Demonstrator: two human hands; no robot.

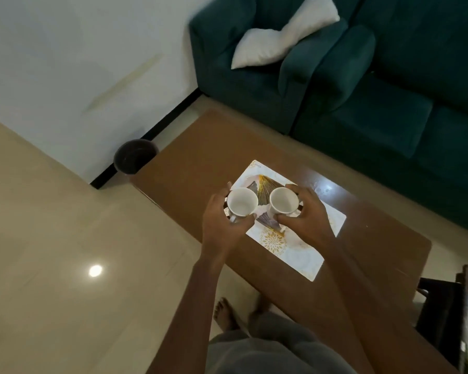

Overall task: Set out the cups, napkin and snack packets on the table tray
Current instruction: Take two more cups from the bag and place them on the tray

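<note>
home living room, teal sofa (362, 85), coffee table (206, 157)

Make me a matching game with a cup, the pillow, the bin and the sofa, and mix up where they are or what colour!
1 left cup
2 pillow
3 bin
4 sofa

A dark green
B gripped by the left hand
C round, on the floor
D lying on the sofa

Pairs: 1-B, 2-D, 3-C, 4-A
</note>
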